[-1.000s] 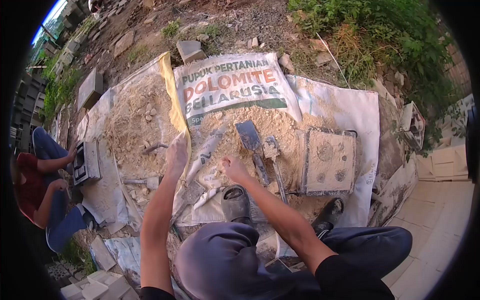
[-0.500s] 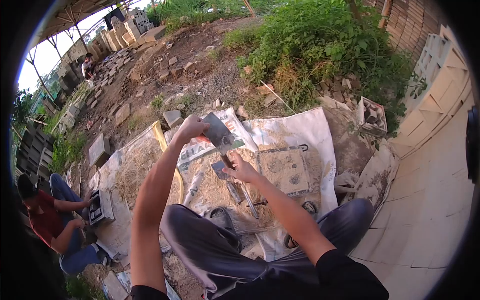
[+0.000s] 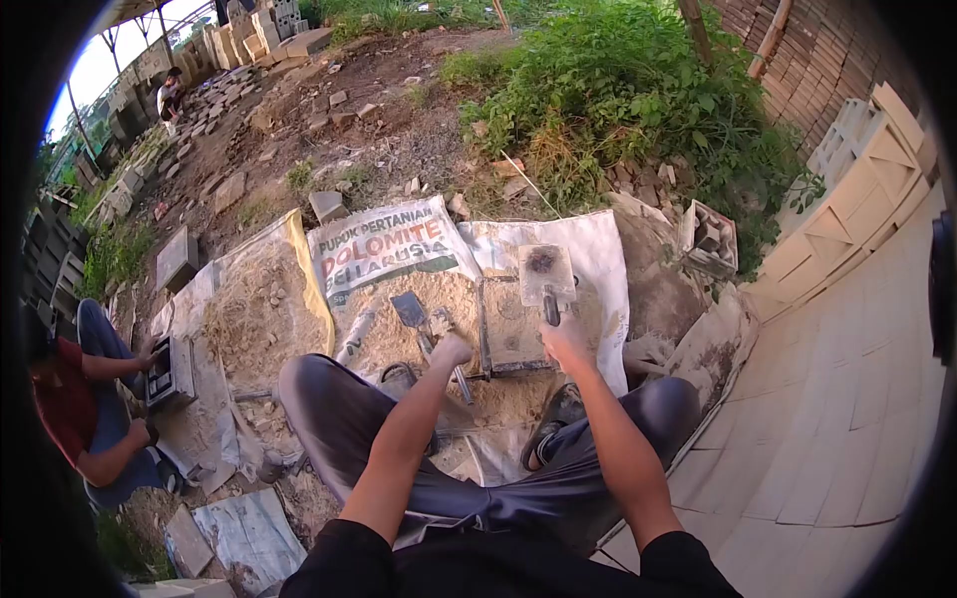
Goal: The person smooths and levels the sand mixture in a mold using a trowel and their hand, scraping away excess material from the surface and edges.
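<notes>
My right hand [image 3: 565, 341] grips the dark handle of a square-bladed trowel [image 3: 545, 271]. Its flat blade, dusty with a dark smudge, is over the far part of a sand-filled frame [image 3: 485, 329] and hides some of it. My left hand [image 3: 451, 349] is closed low over the loose sand [image 3: 439, 291], with a sandy clump [image 3: 439, 321] showing at its fingers. Beside that hand lies a second trowel [image 3: 409, 309] with a dark blade, its handle partly behind the hand. A metal rod [image 3: 464, 386] rests near the hand's lower side.
A printed sack [image 3: 384, 244] and a white sheet [image 3: 590, 244] lie under the sand. At left, a co-worker in a red shirt [image 3: 60, 404] handles a block-shaped mould [image 3: 171, 374]. A box of rubble [image 3: 710, 239] and pale blocks [image 3: 847, 234] stand right.
My left hand has left the trowel blade and dropped to the sand. The right hand has carried the trowel rightward over the frame. The view has shifted slightly.
</notes>
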Available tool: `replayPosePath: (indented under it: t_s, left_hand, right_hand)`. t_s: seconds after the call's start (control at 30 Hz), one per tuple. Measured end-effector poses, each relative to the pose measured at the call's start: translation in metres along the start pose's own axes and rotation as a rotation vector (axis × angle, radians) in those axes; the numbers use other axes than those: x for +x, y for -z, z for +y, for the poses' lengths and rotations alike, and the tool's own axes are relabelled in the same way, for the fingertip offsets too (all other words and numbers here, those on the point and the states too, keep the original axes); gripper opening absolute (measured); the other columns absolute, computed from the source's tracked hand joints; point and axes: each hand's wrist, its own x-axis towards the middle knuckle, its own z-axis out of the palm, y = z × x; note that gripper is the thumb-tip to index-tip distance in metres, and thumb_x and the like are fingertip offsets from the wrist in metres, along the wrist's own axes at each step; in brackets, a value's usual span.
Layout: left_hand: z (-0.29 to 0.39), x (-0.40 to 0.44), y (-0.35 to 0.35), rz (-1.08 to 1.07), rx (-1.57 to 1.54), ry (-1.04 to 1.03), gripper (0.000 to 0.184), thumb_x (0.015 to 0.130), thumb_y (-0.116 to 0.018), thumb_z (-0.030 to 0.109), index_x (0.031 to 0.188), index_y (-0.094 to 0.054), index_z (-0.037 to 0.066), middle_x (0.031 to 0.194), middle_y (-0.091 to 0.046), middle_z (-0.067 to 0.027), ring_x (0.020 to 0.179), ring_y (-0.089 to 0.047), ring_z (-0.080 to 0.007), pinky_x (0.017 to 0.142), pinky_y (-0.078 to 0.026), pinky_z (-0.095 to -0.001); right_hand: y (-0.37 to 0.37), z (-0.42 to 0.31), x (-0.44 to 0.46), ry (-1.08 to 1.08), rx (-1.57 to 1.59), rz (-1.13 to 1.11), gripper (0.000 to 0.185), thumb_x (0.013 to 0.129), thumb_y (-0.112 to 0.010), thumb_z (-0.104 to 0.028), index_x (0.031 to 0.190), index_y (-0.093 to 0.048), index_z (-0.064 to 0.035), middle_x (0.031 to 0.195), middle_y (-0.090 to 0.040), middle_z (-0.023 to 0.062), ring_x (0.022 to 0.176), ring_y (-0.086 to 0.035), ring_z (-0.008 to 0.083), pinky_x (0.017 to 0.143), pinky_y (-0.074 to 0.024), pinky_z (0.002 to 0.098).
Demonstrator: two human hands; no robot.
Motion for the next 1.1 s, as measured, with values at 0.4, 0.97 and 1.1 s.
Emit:
replayPosePath:
  t_s: [0.4,0.97,1.1]
  left_hand:
    - [-0.060,-0.036,-0.013,0.056,0.083,0.239,0.045,0.078,-0.056,0.017,0.115,-0.036,0.001,0.109,-0.054,-0.0214,0.098,-0.057,-0.0329,0.075,-0.049,-0.0389]
    - [-0.057,0.075,-0.100,0.231,0.201,-0.675,0.062,0.073,-0.060,0.027,0.124,-0.038,0.001,0.132,-0.034,-0.0172,0.125,-0.030,-0.0323,0.102,-0.028,-0.0444]
    - [-0.070,0.093,-0.119,0.233,0.200,-0.784,0.055,0.070,-0.063,0.020,0.118,-0.042,0.001,0.111,-0.049,-0.0120,0.107,-0.048,-0.0298,0.085,-0.045,-0.0376]
  right_hand:
    - [-0.039,0.034,0.044,-0.007,0.046,0.004,0.019,0.078,-0.054,-0.013,0.074,-0.049,0.0050,0.055,-0.054,0.0133,0.041,-0.055,0.0240,0.039,-0.0409,0.0371]
    - [-0.001,0.072,0.060,-0.074,-0.151,0.209,0.033,0.082,-0.059,-0.030,0.080,-0.055,0.0028,0.068,-0.057,0.0214,0.067,-0.057,0.0369,0.061,-0.0425,0.0414]
    - [-0.003,0.100,0.074,-0.019,-0.121,0.281,0.035,0.084,-0.058,-0.032,0.076,-0.053,0.0016,0.058,-0.053,0.0126,0.049,-0.052,0.0259,0.047,-0.0389,0.0360]
